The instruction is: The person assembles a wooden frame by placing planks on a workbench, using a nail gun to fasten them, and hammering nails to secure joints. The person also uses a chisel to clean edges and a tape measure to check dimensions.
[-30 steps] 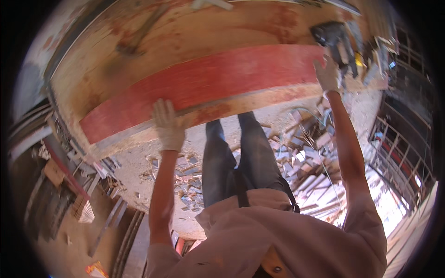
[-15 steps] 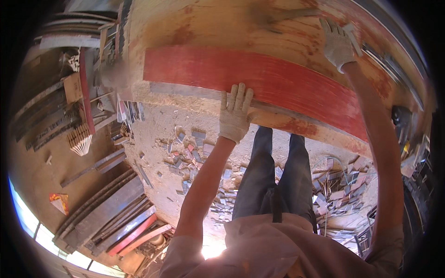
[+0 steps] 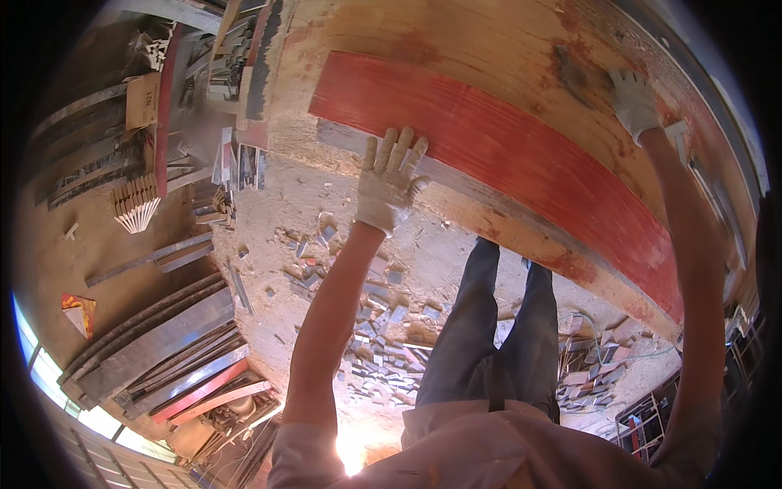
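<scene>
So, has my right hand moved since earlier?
Yes, away from you: your right hand went from the right end of the red board to beyond its far edge.

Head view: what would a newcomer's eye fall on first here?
A long red board slants across the wooden work surface, the gloved left hand at its near edge. The gloved right hand is beyond the far edge, upper right. Small scattered pieces litter the ground either side of the legs.
</scene>
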Demonstrator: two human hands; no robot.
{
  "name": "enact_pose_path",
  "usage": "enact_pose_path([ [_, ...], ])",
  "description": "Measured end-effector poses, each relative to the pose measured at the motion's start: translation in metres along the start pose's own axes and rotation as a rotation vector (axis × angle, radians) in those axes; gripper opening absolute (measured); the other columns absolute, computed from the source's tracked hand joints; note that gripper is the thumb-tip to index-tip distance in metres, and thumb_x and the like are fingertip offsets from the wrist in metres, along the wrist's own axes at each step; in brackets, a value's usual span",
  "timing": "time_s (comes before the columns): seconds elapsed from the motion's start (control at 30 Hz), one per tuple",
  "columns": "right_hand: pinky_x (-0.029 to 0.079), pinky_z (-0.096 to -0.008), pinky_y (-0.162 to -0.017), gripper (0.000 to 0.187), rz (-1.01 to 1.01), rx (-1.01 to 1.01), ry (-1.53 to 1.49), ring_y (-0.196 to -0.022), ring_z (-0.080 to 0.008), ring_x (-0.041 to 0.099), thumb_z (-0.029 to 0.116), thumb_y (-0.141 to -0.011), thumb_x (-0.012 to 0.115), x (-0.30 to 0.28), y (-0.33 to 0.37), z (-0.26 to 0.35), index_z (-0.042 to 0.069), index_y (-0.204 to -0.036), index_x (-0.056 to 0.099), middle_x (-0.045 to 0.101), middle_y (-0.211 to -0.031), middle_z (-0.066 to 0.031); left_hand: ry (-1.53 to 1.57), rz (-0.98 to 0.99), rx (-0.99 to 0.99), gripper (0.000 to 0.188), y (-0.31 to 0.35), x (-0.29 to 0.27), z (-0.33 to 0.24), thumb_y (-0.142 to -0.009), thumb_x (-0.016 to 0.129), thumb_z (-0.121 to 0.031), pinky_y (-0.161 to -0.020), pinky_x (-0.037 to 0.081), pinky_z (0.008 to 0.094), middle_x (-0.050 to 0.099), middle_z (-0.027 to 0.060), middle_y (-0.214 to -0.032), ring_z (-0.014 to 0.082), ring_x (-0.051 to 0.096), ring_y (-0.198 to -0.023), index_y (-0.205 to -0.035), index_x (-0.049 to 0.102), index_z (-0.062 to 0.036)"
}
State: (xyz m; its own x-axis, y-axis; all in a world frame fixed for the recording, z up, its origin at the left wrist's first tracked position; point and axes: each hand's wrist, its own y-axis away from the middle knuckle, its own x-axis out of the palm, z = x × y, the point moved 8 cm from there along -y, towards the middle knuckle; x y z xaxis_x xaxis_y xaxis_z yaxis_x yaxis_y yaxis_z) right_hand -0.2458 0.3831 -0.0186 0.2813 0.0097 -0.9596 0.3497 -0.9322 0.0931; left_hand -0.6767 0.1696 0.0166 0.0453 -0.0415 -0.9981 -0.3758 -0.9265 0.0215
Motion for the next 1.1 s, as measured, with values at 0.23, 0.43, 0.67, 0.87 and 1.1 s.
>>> enact_pose_path([
  [0.23, 0.051, -0.0476, -0.09, 0.034, 0.296, 0.207, -0.162, -0.107, -0.0382, 0.064, 0.026, -0.094, 0.062, -0.044, 0.008, 0.035, 0.002, -0.12, 0.062, 0.066, -0.112, -0.0185, -0.226, 0.076, -0.074, 0.075, -0.003, 0.011, 0.081, -0.104, 0.035, -0.059, -0.129, 0.013, 0.0523, 0.027, 0.0082, -0.17, 0.0275, 0.021, -0.158, -0.162, 0.03, -0.0128],
  [0.43, 0.05, -0.0397, -0.074, 0.048, 0.417, 0.467, -1.077, -0.081, -0.0247, 0.065, 0.044, -0.102, 0.056, -0.083, 0.094, 0.106, 0.0, -0.12, 0.064, 0.069, -0.087, -0.0176, -0.117, 0.024, -0.251, 0.067, -0.015, 0.01, 0.167, -0.109, 0.031, -0.052, -0.126, 0.019, 0.0537, 0.035, 0.015, -0.164, 0.0344, 0.033, -0.151, -0.161, 0.03, -0.0096],
  [0.67, 0.049, -0.0365, -0.06, 0.041, 0.131, 0.431, -1.572, -0.068, -0.0154, 0.063, 0.03, -0.108, 0.051, -0.167, 0.148, 0.267, 0.005, -0.139, 0.06, 0.066, -0.08, -0.0117, 0.026, -0.19, -0.757, 0.07, -0.089, 0.023, 0.203, -0.105, 0.039, -0.057, -0.109, 0.04, 0.0532, 0.056, 0.0237, -0.142, 0.0416, 0.052, -0.13, -0.151, 0.039, -0.0047],
  [0.87, 0.052, -0.0439, -0.06, 0.033, -0.401, 0.19, -1.164, -0.069, -0.0349, 0.068, 0.024, -0.103, 0.057, -0.216, 0.125, 0.308, 0.004, -0.128, 0.063, 0.068, -0.078, -0.0176, 0.15, -0.196, -0.812, 0.063, -0.094, 0.016, 0.193, -0.105, 0.038, -0.052, -0.103, 0.043, 0.0534, 0.058, 0.0247, -0.137, 0.0425, 0.055, -0.124, -0.147, 0.042, -0.0064],
  [1.1, 0.054, -0.051, -0.066, 0.033, 0.042, 0.389, -1.069, -0.079, -0.0406, 0.07, 0.038, -0.1, 0.06, -0.196, 0.08, 0.339, 0.007, -0.109, 0.066, 0.068, -0.079, -0.0234, 0.205, -0.208, -0.836, 0.059, -0.089, 0.02, 0.199, -0.105, 0.037, -0.049, -0.104, 0.043, 0.0536, 0.058, 0.0233, -0.137, 0.042, 0.054, -0.125, -0.142, 0.047, -0.0046],
])
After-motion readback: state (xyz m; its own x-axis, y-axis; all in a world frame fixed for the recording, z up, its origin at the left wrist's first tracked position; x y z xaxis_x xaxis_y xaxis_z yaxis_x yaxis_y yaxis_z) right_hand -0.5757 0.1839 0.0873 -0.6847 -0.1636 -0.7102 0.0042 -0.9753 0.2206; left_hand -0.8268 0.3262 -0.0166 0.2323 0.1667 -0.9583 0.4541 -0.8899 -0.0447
